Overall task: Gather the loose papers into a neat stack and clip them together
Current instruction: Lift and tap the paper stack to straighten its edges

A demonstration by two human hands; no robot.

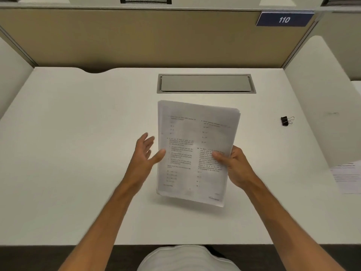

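A stack of printed white papers is held up over the middle of the white desk, tilted a little, its sheets nearly aligned. My right hand grips the stack's right edge, thumb on the front page and fingers behind. My left hand is beside the stack's left edge with fingers spread; its thumb tip touches or nearly touches the paper. A black binder clip with silver handles lies on the desk to the right, apart from both hands.
A grey cable hatch is set in the desk behind the stack. Tan partition panels enclose the desk on three sides, with a sign reading 110. Another printed sheet is at the far right edge.
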